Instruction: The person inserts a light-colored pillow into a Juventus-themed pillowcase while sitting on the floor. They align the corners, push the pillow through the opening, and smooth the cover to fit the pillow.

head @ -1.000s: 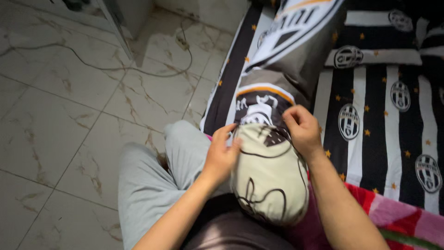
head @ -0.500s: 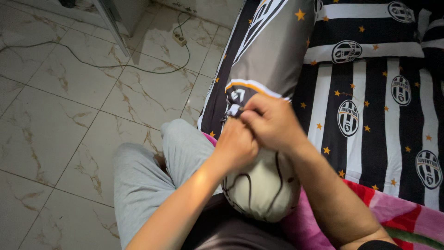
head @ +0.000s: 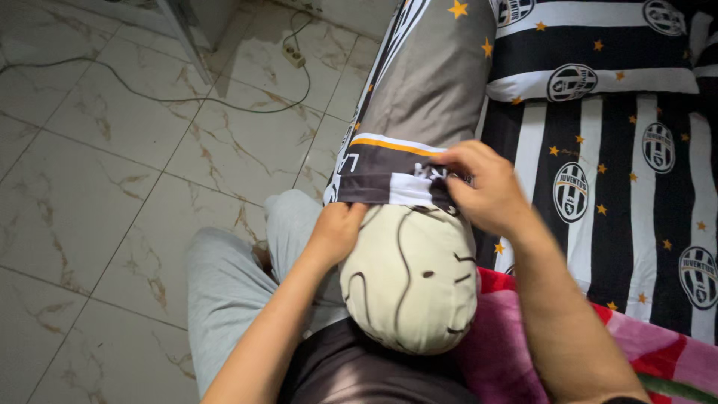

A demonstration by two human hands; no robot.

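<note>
A long bolster pillow (head: 410, 278) with a cream cover and dark line drawing lies against my lap, pointing away from me. A grey, black and white case (head: 426, 105) covers its far part; the cream end sticks out. My left hand (head: 335, 232) grips the case's open edge on the left side. On the right side my right hand (head: 479, 188) pinches the same edge. The edge is stretched flat across the pillow between both hands.
The bed has a black and white striped sheet (head: 621, 194) with round crests and stars, and a matching pillow (head: 591, 56) at the back. A pink and red blanket (head: 658, 352) lies at the right. Left is marble tile floor (head: 112, 187) with a cable and power strip (head: 292, 54).
Both hands were bunched together at the top of the pillow; they have spread apart to the sides, stretching the case's edge wide. More of the cream end shows.
</note>
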